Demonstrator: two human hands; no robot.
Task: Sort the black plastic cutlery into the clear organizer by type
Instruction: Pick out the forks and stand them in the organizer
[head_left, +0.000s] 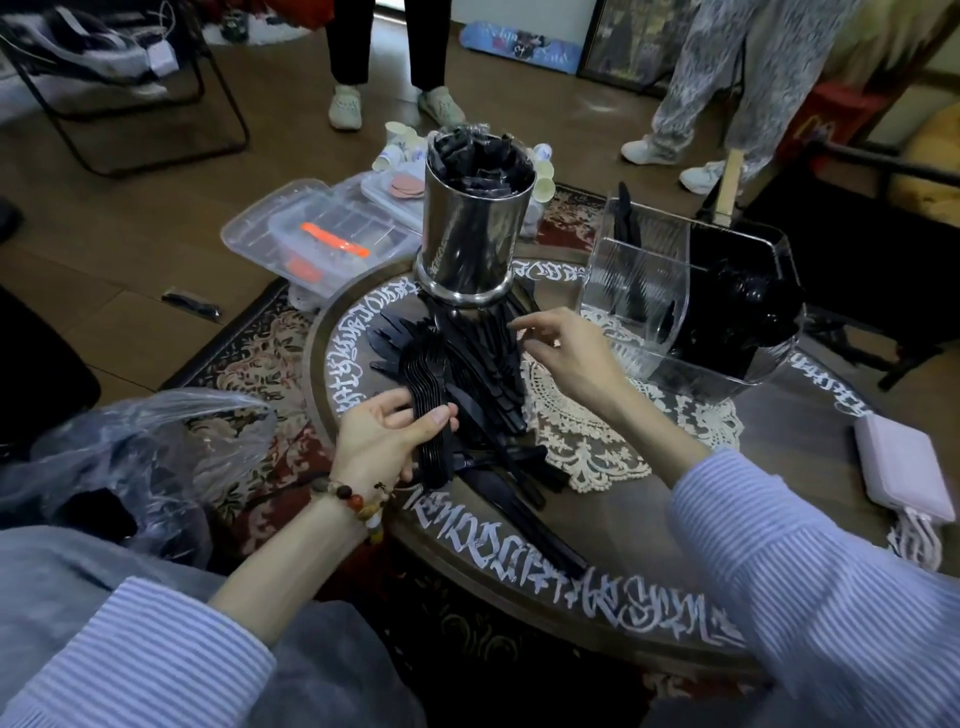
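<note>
A heap of black plastic cutlery (483, 364) lies on the round dark table (639, 525), just in front of a steel canister (470, 228). My left hand (387, 436) grips a nested stack of black forks (428, 384) by their handles. My right hand (563, 348) hovers over the heap's right side, fingers apart and holding nothing. The clear organizer (644, 280) stands at the right rear of the table, with a few black pieces upright in its left compartment and dark contents in its right part.
The canister is stuffed with black wrapping. A lace doily (597, 436) lies under the heap. A pink case (904, 467) sits at the table's right edge. A plastic bag (130, 457) rests at my left. Clear boxes (317, 234) and two standing people's legs are beyond the table.
</note>
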